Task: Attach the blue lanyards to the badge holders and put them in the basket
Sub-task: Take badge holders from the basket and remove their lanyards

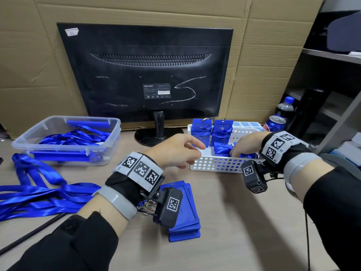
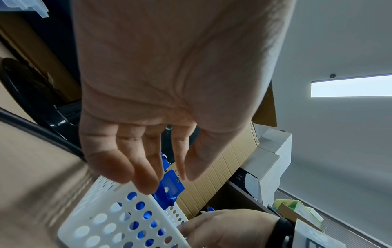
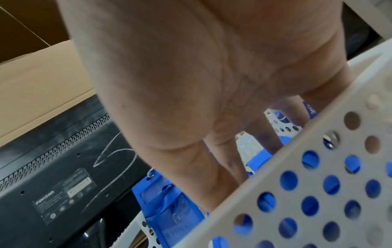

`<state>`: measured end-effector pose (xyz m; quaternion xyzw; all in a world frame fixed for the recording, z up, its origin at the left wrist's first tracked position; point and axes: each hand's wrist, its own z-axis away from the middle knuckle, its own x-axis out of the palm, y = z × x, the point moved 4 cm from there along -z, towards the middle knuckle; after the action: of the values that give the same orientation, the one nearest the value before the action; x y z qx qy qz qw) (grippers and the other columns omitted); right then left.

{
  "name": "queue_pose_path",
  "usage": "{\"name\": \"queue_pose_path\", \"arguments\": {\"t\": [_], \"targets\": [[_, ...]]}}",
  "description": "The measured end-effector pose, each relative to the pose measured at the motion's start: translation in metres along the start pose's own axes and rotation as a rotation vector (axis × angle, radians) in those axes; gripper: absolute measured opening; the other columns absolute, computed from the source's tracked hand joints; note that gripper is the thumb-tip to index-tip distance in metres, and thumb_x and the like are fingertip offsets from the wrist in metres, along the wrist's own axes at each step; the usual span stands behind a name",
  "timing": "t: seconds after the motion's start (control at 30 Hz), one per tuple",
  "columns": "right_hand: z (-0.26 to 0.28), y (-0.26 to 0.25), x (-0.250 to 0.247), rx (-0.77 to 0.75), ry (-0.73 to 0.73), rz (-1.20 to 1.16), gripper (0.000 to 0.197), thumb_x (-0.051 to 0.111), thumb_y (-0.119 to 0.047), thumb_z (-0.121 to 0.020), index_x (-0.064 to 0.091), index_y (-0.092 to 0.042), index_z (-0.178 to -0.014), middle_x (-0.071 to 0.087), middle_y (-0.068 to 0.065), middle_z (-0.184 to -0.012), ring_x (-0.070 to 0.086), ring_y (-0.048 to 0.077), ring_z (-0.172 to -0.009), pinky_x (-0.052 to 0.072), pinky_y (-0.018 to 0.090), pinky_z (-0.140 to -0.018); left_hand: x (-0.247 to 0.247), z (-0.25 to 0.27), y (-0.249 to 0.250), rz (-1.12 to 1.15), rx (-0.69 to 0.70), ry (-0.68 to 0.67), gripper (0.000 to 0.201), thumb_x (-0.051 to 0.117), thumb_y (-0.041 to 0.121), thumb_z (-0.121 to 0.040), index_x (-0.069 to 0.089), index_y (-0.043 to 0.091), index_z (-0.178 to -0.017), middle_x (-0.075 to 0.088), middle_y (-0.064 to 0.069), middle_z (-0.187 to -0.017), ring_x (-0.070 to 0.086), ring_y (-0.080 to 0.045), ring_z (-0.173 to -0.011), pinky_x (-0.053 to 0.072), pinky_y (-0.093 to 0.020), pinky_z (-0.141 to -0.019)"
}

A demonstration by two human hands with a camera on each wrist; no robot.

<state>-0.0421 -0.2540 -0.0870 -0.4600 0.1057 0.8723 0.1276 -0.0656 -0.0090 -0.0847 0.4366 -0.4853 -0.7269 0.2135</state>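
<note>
Right hand [image 1: 247,144] reaches down into the white basket [image 1: 213,164], centre right of frame, fingers among the wrapped badge holders [image 1: 222,148]; can't tell whether it pinches one; left hand [image 1: 175,150] hovers at the basket's left end, fingers spread and relaxed, holding nothing; stack of bare badge holders [image 1: 187,222] on the tabletop [image 1: 244,222], lower centre; loose blue lanyards [image 1: 39,194] at left; more in the clear tub [image 1: 66,139], upper left.
</note>
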Motion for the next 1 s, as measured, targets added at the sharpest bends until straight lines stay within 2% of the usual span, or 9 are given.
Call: {"name": "queue_pose_path", "arguments": {"t": [0.07,0.13,0.23,0.33,0.4,0.53,0.6,0.83,1.0], "targets": [[0.011,0.0,-0.001,0.018,0.042,-0.008,0.025,0.073,-0.04,-0.089,0.068,-0.017,-0.094,0.066,0.001,-0.095,0.061,0.023,-0.093,0.051,0.029,-0.082,0.0,0.0,-0.001,-0.005,-0.004,-0.003,0.02,0.065,0.019,-0.099,0.07,0.025,-0.117,0.071,-0.007,-0.119,0.067,-0.011,-0.083,0.054,-0.029,-0.076],[0.013,0.006,0.0,0.037,0.07,-0.038,0.02,0.072,-0.035,-0.095,0.063,-0.018,-0.088,0.064,0.003,-0.096,0.059,0.025,-0.097,0.05,0.029,-0.083,0.0,-0.001,-0.002,-0.004,-0.01,-0.006,0.02,0.065,0.018,-0.099,0.07,0.024,-0.117,0.071,-0.006,-0.118,0.067,-0.012,-0.084,0.054,-0.029,-0.076],[0.004,0.014,-0.002,0.053,0.19,-0.133,0.024,0.078,-0.026,-0.089,0.058,-0.014,-0.085,0.062,0.006,-0.094,0.061,0.026,-0.088,0.051,0.027,-0.066,0.001,-0.002,-0.002,0.004,-0.012,-0.013,0.021,0.065,0.016,-0.099,0.07,0.023,-0.118,0.071,-0.004,-0.112,0.067,-0.012,-0.083,0.053,-0.028,-0.073],[0.003,0.024,-0.01,0.098,0.331,-0.259,0.032,0.084,-0.017,-0.074,0.071,-0.004,-0.101,0.072,0.01,-0.094,0.073,0.029,-0.086,0.063,0.036,-0.071,0.001,-0.001,0.0,0.004,-0.002,-0.01,0.021,0.066,0.016,-0.099,0.071,0.023,-0.118,0.071,-0.006,-0.116,0.067,-0.012,-0.083,0.054,-0.026,-0.072],[0.012,0.029,-0.021,0.096,0.504,-0.366,0.026,0.084,-0.014,-0.071,0.079,-0.005,-0.094,0.076,0.011,-0.087,0.071,0.027,-0.076,0.058,0.03,-0.057,0.0,0.001,0.002,-0.003,0.005,-0.007,0.021,0.066,0.017,-0.098,0.071,0.024,-0.117,0.071,-0.007,-0.118,0.068,-0.012,-0.084,0.054,-0.027,-0.073],[0.041,0.036,-0.042,0.021,0.739,-0.599,0.012,0.085,-0.013,-0.079,0.085,-0.017,-0.091,0.078,0.006,-0.094,0.072,0.023,-0.091,0.059,0.031,-0.076,-0.001,0.008,0.009,0.005,0.027,0.008,0.021,0.066,0.017,-0.098,0.071,0.024,-0.117,0.071,-0.005,-0.114,0.067,-0.013,-0.084,0.054,-0.029,-0.074],[0.059,0.031,-0.048,-0.113,0.793,-0.742,0.012,0.086,-0.01,-0.082,0.086,-0.021,-0.086,0.079,0.002,-0.09,0.072,0.019,-0.088,0.056,0.027,-0.074,-0.003,0.013,0.014,0.014,0.042,0.021,0.021,0.065,0.017,-0.098,0.07,0.022,-0.118,0.07,-0.004,-0.112,0.067,-0.014,-0.083,0.054,-0.028,-0.072],[0.113,-0.031,-0.033,-0.549,0.434,-1.057,0.014,0.083,0.006,-0.083,0.081,-0.008,-0.086,0.079,0.021,-0.095,0.075,0.02,-0.076,0.063,0.023,-0.072,-0.01,0.045,0.037,0.153,0.047,0.051,0.047,0.052,0.054,-0.104,0.064,0.015,-0.129,0.066,-0.003,-0.124,0.079,-0.02,-0.096,0.059,-0.024,-0.067],[0.142,-0.069,-0.021,-0.663,0.27,-1.133,0.015,0.076,0.009,-0.088,0.076,-0.004,-0.093,0.075,0.011,-0.085,0.074,0.021,-0.074,0.064,0.024,-0.071,-0.024,0.069,0.036,0.223,0.081,0.066,0.028,0.042,0.006,-0.106,0.064,0.002,-0.123,0.079,-0.015,-0.111,0.079,-0.033,-0.095,0.06,-0.029,-0.065]]}}
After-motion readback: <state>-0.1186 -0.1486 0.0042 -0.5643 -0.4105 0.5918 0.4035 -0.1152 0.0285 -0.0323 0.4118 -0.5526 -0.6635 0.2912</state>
